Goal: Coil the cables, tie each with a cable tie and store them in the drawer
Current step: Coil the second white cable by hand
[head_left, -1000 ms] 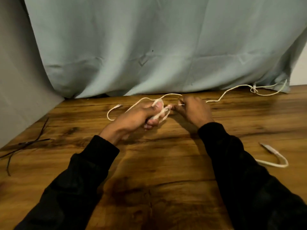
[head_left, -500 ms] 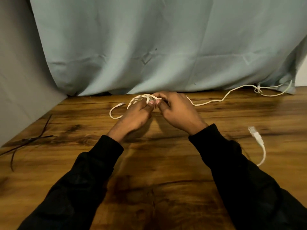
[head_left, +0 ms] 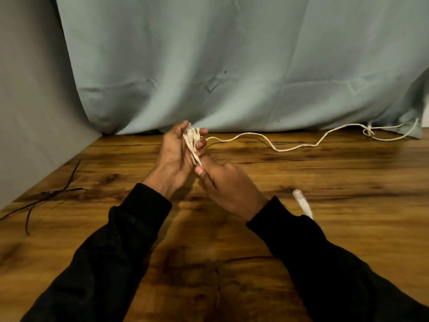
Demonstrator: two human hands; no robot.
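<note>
Left grip (head_left: 176,156) closed around white cable (head_left: 274,148) loops, right grip (head_left: 222,182) pinching the strand. Mid-coiling; next, more slack from worktop (head_left: 348,228).

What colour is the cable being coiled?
White to cream, seen in the head view: the cable bunches in the left hand.

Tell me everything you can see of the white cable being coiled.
The white cable is thin, cream-white and looks like flexible plastic. Several loops are bunched upright in the left hand, and the right hand pinches their lower end. The loose length trails right across the wooden table to a small knot near the curtain.
</note>
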